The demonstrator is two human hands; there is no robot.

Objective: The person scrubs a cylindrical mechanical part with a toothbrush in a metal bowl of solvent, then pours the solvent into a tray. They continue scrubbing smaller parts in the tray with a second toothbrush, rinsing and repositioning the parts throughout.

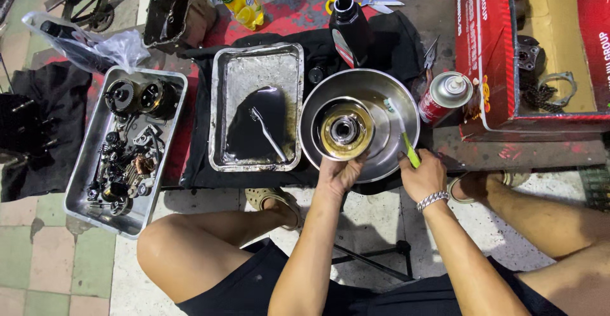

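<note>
Left hand (340, 173) grips round part (345, 129) in bowl (387, 90); right hand (424, 176), just beside, closed on green brush (406, 144), spray can (445, 98) beyond.

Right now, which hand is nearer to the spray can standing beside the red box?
The right hand. It holds a green toothbrush at the bowl's rim, just below the spray can. The left hand grips the round metal part, farther left.

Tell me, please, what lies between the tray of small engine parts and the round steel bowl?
In the head view, a rectangular metal tray of dark oil, with a fork in it, lies between them on black cloth.
</note>
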